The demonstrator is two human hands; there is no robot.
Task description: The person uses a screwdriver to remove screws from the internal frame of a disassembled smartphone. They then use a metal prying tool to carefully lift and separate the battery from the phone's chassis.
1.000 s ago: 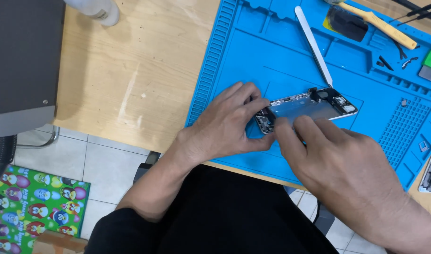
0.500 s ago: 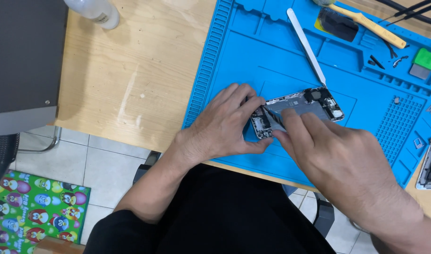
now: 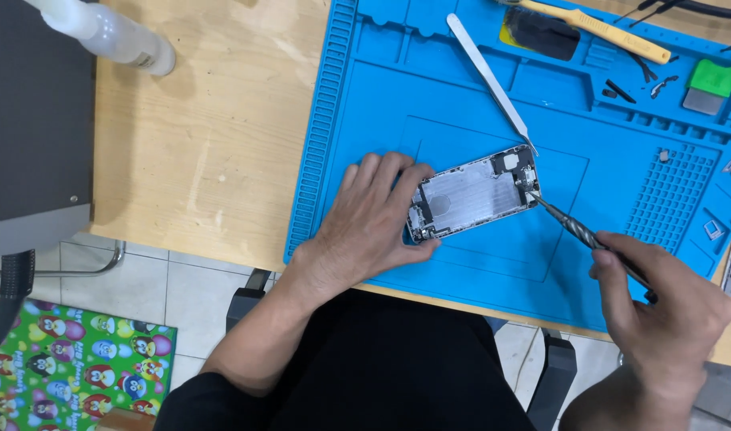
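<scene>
Your left hand lies flat on the big blue rubber work mat. Its fingers are spread a little and curl round the left end of the opened grey phone with its insides showing, so it has hold of that end. The phone lies tilted near the middle of the mat, inside a faint square line.

Your right hand is closed round the thin metal screwdriver with a twisted grip. You pinch it with your thumb and fingers. The tip of the screwdriver touches the right end of the phone, at the lower corner. This hand sits out past the near edge of the mat, well apart from your left hand.

Long silver metal tweezers lie on the mat above the phone, with the pointed end just beside the phone's top right corner. Farther back lies a yellow-handled tool, partly over a dark flat piece. A small green and grey block sits in a slot at the far right of the mat. Tiny dark bits lie near it.

The mat rests on a light wooden counter. A clear plastic bottle lies on the counter at the far left. Below, on the tiled floor, is a bright green mat with cartoon pictures.
</scene>
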